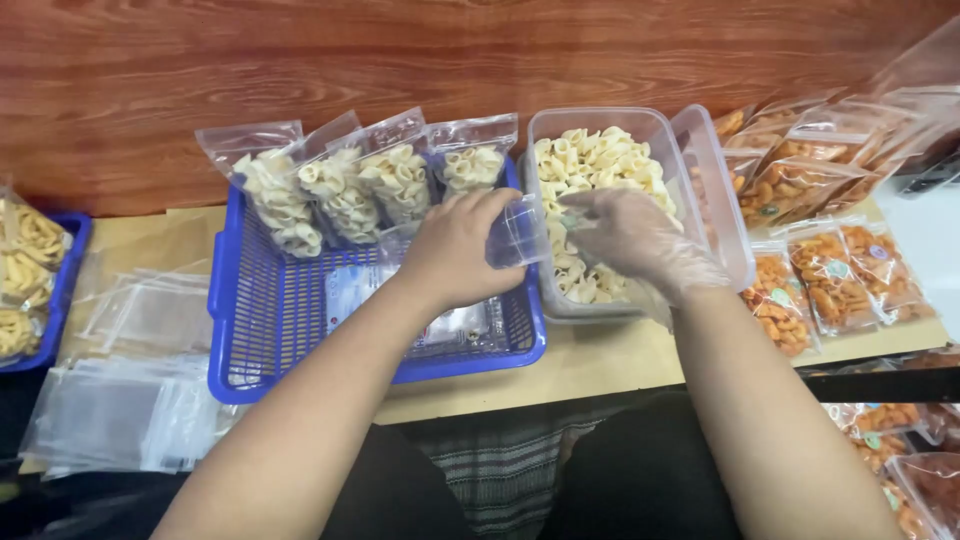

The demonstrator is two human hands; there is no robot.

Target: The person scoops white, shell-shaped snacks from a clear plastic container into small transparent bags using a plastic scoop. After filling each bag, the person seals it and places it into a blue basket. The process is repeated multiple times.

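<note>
My left hand [455, 250] grips a small clear plastic pouch [518, 232], holding it at the left rim of a clear plastic tub [600, 125] full of pale shell-shaped crackers [600, 165]. My right hand [635, 238], in a thin see-through glove, hovers over the crackers with fingers bent toward the pouch's mouth; whether it holds crackers is unclear. Under my left forearm sits a blue plastic basket [260, 320], with several filled cracker pouches [340, 185] leaning along its far side.
A stack of empty clear pouches [120, 400] lies at the left on the table. Another blue basket [70, 260] with pale snacks stands at the far left. Bags of orange snacks [830, 270] cover the right side. The tub's lid [715, 190] leans beside it.
</note>
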